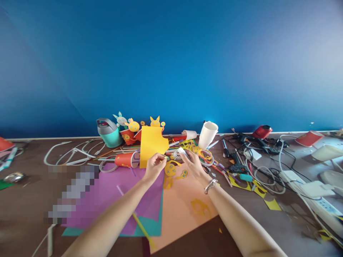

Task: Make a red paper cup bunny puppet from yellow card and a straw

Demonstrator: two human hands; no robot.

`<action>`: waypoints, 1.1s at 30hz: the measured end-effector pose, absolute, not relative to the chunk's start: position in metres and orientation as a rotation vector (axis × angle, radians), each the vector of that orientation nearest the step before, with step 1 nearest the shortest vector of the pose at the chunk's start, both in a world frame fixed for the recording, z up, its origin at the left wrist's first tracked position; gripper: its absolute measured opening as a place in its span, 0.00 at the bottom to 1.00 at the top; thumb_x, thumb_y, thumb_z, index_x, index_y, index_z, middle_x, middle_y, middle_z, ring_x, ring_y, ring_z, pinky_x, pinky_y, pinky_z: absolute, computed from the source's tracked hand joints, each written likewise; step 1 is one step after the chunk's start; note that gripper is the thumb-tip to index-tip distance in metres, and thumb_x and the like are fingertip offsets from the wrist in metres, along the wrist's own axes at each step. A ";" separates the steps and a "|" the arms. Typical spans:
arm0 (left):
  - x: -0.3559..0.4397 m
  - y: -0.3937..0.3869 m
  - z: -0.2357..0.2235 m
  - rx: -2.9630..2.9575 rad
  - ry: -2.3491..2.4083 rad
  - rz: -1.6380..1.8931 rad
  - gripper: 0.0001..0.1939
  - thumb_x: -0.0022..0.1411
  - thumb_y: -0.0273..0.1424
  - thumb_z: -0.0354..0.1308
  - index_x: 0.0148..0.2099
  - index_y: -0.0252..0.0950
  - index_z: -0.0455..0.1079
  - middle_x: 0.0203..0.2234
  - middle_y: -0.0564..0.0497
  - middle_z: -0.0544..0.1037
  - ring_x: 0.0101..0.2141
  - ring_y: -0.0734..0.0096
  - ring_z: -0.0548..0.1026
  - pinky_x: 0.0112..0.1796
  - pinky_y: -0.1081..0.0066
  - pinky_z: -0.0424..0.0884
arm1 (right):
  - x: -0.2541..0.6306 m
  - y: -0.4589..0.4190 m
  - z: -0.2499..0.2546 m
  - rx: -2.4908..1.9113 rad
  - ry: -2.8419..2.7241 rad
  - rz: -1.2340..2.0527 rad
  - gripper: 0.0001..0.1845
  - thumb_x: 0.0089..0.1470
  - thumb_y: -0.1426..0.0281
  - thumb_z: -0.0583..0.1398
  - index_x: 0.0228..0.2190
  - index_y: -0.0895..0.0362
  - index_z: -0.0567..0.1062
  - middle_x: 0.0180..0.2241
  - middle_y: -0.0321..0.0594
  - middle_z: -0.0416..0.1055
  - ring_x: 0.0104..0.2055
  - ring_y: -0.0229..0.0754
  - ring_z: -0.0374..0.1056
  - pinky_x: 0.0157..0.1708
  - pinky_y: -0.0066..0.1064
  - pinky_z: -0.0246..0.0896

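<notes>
My left hand (155, 166) is closed in a pinch over the meeting edges of the purple sheet (115, 192) and the peach sheet (184, 207). A tiny greenish piece (167, 158) shows at its fingertips, too small to name. My right hand (194, 163), with a bracelet at the wrist, is closed on a small white cylinder (182, 151). Below and between the hands, a round yellow paper animal face (170, 169) and smaller yellow circles (184, 174) lie on the peach sheet. Behind my left hand stands a yellow paper sheet (152, 144) with a cut edge.
A teal container (111, 137), red cups with paper animal heads (133, 125) and a white cup (208, 135) line the back. Black glue guns (237, 163), tangled cables (268, 175) and a power strip (316, 196) lie right. A pixelated patch hides part of the left.
</notes>
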State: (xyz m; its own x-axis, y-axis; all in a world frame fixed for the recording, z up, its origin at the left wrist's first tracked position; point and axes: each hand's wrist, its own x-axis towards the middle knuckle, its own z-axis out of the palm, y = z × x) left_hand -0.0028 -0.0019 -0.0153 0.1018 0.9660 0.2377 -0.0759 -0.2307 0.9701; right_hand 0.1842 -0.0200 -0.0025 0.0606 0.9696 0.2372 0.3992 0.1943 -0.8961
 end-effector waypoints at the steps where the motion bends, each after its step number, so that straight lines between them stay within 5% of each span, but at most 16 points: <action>1: -0.003 0.000 -0.015 1.329 0.956 1.316 0.10 0.48 0.34 0.63 0.27 0.35 0.66 0.24 0.52 0.73 0.26 0.75 0.70 0.28 0.74 0.66 | 0.184 -0.020 -0.003 -1.326 -1.476 0.777 0.19 0.56 0.55 0.54 0.32 0.58 0.70 0.28 0.38 0.67 0.28 0.38 0.60 0.25 0.27 0.55; 8: -0.004 0.002 -0.012 1.223 0.979 1.284 0.12 0.45 0.35 0.65 0.27 0.34 0.66 0.22 0.53 0.73 0.24 0.77 0.69 0.25 0.76 0.63 | 0.188 -0.013 -0.011 -1.200 -1.420 0.836 0.20 0.52 0.59 0.59 0.44 0.58 0.72 0.42 0.45 0.72 0.43 0.46 0.68 0.41 0.34 0.63; 33: -0.003 0.000 -0.014 1.306 0.952 1.237 0.11 0.48 0.36 0.63 0.29 0.34 0.67 0.23 0.53 0.72 0.27 0.74 0.70 0.30 0.74 0.66 | 0.192 -0.008 -0.022 -1.303 -1.547 0.643 0.16 0.51 0.64 0.60 0.41 0.59 0.73 0.37 0.45 0.75 0.37 0.46 0.71 0.37 0.36 0.66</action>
